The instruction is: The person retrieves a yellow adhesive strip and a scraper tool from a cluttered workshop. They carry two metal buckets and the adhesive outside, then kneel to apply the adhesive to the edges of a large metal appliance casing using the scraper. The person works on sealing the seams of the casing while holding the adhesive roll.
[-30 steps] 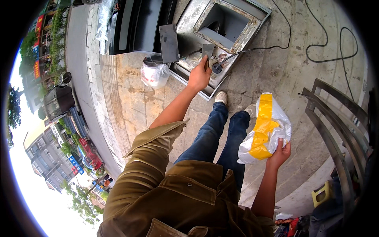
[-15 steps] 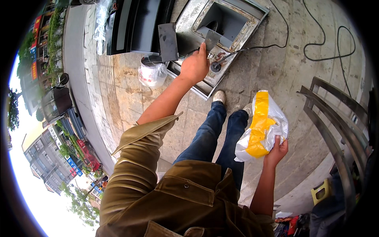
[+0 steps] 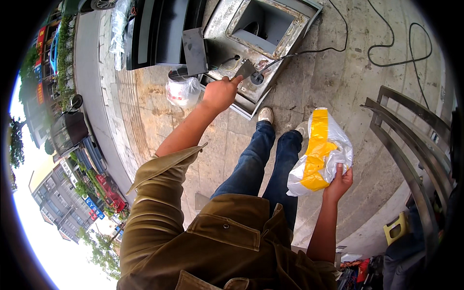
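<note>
My left hand [image 3: 220, 94] is closed round a scraper, its flat grey blade [image 3: 246, 69] pointing up and to the right. The blade is over the dirty metal appliance housing [image 3: 226, 43], beside a round black fitting [image 3: 257, 78]; whether it touches the metal I cannot tell. Rust and brown grime mark the frame of the housing's square opening [image 3: 263, 30]. On the right, my right hand [image 3: 339, 182] grips a white and yellow plastic bag [image 3: 316, 150] by its lower edge. What is inside the bag is hidden.
A white bag-lined bucket [image 3: 183, 92] stands left of the housing, near a dark grey panel [image 3: 195, 50] and a large black appliance [image 3: 164, 34]. A black cable [image 3: 319, 50] trails across the paving. To the right are a metal rack [image 3: 411, 130] and a yellow stool [image 3: 396, 228].
My left hand has drawn the scraper back toward me, away from the square opening and down beside the round fitting. My right hand keeps its hold on the bag.
</note>
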`<state>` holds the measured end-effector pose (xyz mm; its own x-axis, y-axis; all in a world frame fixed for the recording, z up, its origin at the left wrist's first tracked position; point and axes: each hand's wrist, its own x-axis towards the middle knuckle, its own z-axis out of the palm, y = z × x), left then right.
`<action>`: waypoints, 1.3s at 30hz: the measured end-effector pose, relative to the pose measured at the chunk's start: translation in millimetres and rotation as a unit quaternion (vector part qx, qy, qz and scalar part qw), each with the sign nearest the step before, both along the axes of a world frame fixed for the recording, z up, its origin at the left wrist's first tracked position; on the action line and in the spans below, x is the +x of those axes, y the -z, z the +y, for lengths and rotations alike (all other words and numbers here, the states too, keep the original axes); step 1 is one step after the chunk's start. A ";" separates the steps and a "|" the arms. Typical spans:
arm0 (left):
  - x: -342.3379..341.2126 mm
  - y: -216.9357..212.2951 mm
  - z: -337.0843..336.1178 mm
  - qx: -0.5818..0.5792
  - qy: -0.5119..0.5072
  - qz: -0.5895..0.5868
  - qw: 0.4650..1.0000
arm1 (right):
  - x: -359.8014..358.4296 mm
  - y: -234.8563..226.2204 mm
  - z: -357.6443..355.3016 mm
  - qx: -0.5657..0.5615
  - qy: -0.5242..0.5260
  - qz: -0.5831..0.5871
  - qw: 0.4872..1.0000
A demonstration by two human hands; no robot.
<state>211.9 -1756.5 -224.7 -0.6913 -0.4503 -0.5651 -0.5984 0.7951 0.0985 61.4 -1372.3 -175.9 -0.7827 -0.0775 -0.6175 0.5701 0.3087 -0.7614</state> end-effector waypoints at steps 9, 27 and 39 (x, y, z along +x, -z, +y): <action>10.7 3.5 -24.7 0.051 0.099 -0.034 0.993 | 0.4 1.4 -1.6 -0.003 -0.005 0.007 1.000; 57.5 33.7 -7.9 -0.003 0.031 -0.037 0.999 | 12.2 0.3 -13.3 -0.008 -0.020 -0.009 1.000; 42.7 43.6 17.5 0.015 -0.067 0.015 0.998 | 22.1 -5.4 -33.1 0.003 -0.038 0.005 0.999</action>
<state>254.6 -1739.0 -268.3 -0.6432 -0.5233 -0.5591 -0.6952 0.7050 0.1400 83.5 -1405.4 -170.5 -0.7805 -0.1327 -0.6110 0.5381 0.3550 -0.7645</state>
